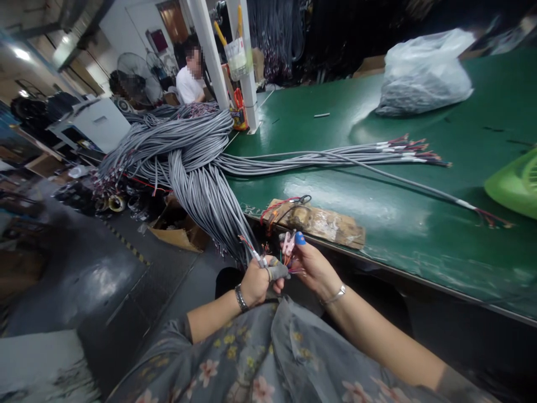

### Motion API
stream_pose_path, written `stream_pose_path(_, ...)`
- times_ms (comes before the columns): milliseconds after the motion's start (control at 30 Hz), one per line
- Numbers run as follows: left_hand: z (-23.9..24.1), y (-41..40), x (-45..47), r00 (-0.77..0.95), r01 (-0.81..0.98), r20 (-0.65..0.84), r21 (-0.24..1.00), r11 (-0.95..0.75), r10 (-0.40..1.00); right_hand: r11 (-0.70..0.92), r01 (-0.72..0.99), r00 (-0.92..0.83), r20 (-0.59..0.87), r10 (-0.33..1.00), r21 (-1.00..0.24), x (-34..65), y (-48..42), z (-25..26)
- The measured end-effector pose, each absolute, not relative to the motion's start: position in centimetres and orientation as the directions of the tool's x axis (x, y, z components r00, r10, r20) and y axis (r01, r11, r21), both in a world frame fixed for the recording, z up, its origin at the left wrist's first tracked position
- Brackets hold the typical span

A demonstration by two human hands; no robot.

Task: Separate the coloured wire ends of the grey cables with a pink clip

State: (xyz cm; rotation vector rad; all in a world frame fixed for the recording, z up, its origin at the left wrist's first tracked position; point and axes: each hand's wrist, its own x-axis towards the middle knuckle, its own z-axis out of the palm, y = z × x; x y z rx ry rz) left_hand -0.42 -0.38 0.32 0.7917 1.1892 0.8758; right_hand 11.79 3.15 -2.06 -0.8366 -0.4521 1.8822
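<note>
My left hand [260,280] is closed around the end of a grey cable [259,259], with grey covers on some fingers. Thin coloured wires [287,258] fan out from it toward my right hand [314,267]. That hand, a blue cover on its thumb, pinches a small pale pink clip-like piece [288,244] beside the wires. Whether the wires are also gripped there I cannot tell. Just beyond both hands, a worn wooden block [323,223] lies at the bench edge, with a red and black lead [282,208] on its left end.
A thick heap of grey cables [180,140] hangs over the corner of the green bench [419,229]. More cable ends [386,151] stretch across it. A plastic bag [425,75] and a green basket [516,182] stand right. A person [189,81] sits behind a white post [210,50].
</note>
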Motion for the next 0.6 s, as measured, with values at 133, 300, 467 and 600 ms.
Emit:
stream_pose_path(133, 0.6, -0.6, -0.6, 0.144, -0.148, -0.437, 0.877, 0.456, 0.888, -0.463, -0.644, -0.305, -0.352, 0.885, -0.609, 12.0, 2.9, -1.8)
stream_pose_path(300, 1.1, -1.4, -1.0, 0.141, -0.146, -0.439, 0.877, 0.457, 0.888, -0.519, -0.64, -0.376, -0.357, 0.855, -0.567, 12.3, 2.8, -1.3)
stream_pose_path(467, 1.1, -1.4, -0.8, 0.087, -0.179, -0.421, 0.885, 0.429, 0.903, -0.481, -0.627, -0.311, -0.368, 0.876, -0.613, 12.2, 2.9, -1.7)
stream_pose_path(600, 1.1, -1.0, -0.5, 0.058, -0.222, -0.414, 0.882, 0.416, 0.909, -0.289, -0.591, -0.109, -0.281, 0.954, -0.753, 12.1, 2.7, -2.2)
